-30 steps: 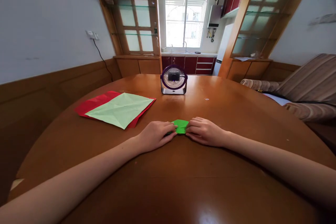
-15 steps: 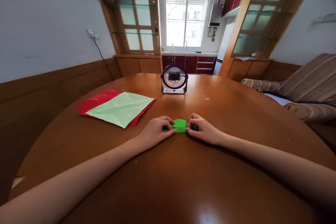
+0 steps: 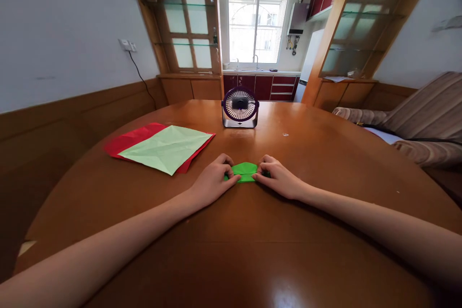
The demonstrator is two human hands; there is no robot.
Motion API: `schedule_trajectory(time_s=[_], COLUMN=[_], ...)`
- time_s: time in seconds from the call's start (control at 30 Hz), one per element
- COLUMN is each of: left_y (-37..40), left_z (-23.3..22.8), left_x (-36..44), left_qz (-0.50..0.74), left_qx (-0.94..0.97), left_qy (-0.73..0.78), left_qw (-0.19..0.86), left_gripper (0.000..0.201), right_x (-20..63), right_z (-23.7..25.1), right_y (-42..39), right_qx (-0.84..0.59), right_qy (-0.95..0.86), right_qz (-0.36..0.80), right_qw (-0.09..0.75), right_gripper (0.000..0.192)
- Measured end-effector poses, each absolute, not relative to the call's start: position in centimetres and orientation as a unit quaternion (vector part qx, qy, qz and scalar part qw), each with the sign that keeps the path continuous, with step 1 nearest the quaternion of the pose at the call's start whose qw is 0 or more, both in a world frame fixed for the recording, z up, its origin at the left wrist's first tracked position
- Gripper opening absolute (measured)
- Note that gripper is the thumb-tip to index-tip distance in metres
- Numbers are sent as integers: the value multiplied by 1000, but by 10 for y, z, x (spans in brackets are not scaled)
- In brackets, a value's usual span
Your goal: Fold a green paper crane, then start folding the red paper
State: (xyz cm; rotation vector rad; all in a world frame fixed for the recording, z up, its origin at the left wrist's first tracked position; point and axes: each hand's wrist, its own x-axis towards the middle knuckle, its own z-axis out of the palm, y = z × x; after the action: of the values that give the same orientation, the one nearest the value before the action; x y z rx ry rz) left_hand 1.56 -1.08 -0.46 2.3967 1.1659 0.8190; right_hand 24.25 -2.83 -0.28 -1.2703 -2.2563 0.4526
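A small folded piece of bright green paper (image 3: 244,171) lies on the round wooden table (image 3: 252,250) in front of me. My left hand (image 3: 212,181) pinches its left end with thumb and curled fingers. Its right end is pinched the same way by my right hand (image 3: 277,176). Both hands rest on the tabletop, and the ends of the paper are hidden under the fingers.
A pale green paper sheet (image 3: 166,147) lies on a red sheet (image 3: 126,138) at the left of the table. A small purple desk fan (image 3: 240,107) stands at the far middle. A striped sofa (image 3: 426,115) is at the right.
Both hands went from lying flat on the green paper to pinching its ends with curled fingers. The folded paper has shifted slightly away from me.
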Motion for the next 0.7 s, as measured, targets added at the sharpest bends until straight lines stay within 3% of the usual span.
schedule_trajectory(time_s=[0.33, 0.5, 0.7], left_y=[-9, -7, -14], left_z=[5, 14, 9], left_x=[12, 6, 12], left_qz=[270, 249, 287], left_qx=[861, 857, 882], left_qy=[385, 371, 324], left_qw=[196, 256, 187], left_gripper=[36, 27, 14], right_x=[245, 244, 244], right_z=[-6, -4, -4], right_y=[-26, -27, -27], right_qx=[-451, -455, -455], right_qy=[-830, -828, -832], right_qz=[177, 182, 170], right_qw=[275, 271, 268], right_gripper=[26, 26, 22])
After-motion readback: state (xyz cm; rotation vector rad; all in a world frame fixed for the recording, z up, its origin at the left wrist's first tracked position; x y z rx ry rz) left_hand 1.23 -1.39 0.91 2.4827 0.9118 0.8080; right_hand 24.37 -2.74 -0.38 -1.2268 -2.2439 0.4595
